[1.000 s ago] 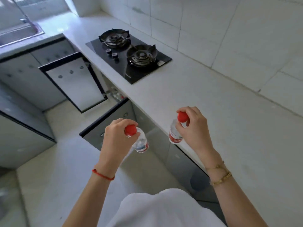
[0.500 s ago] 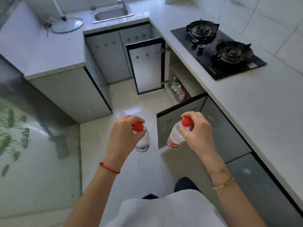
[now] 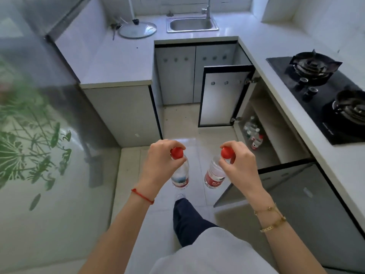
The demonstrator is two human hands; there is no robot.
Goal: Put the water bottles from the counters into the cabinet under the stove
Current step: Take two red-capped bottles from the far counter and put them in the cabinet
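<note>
Under the stove (image 3: 325, 91), the open cabinet (image 3: 266, 135) holds several bottles (image 3: 253, 133).

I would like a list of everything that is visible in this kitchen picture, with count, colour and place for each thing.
held water bottles: 2, clear with red caps, one in the left hand, one in the right hand, above the floor
stored bottles: several, exact count unclear, clear, some red caps, inside the open cabinet under the stove
cabinet doors: 2 open, grey with black edge, far one, near one
stove: 1, black, two burners, right counter
sink: 1, steel, far counter
glass lid: 1, clear, left of the sink
counter: white, along the left, far and right sides
hands: left, red string at wrist; right, gold bracelets at wrist
</note>
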